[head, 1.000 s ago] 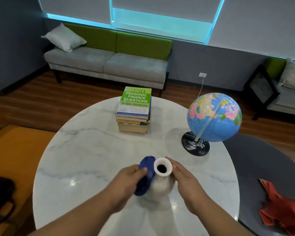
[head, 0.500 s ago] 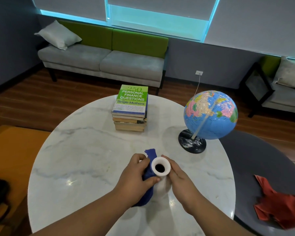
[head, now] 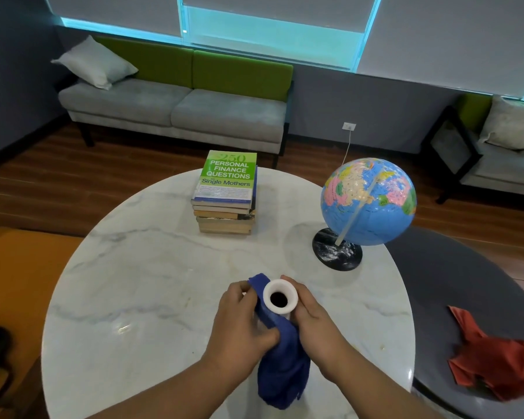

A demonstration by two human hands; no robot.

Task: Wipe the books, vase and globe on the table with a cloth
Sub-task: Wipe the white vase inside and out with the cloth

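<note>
The vase [head: 272,291], mouth up over the worktop [head: 152,282], looks slippery and breakable, so the right grip [head: 312,322] curls round its neck while the left grip [head: 241,322] pinches the soft cloth [head: 282,361] against it.

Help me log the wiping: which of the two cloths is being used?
The blue cloth: the left hand holds it against the white vase on the marble table. The red cloth lies untouched on the dark table at right.
</note>
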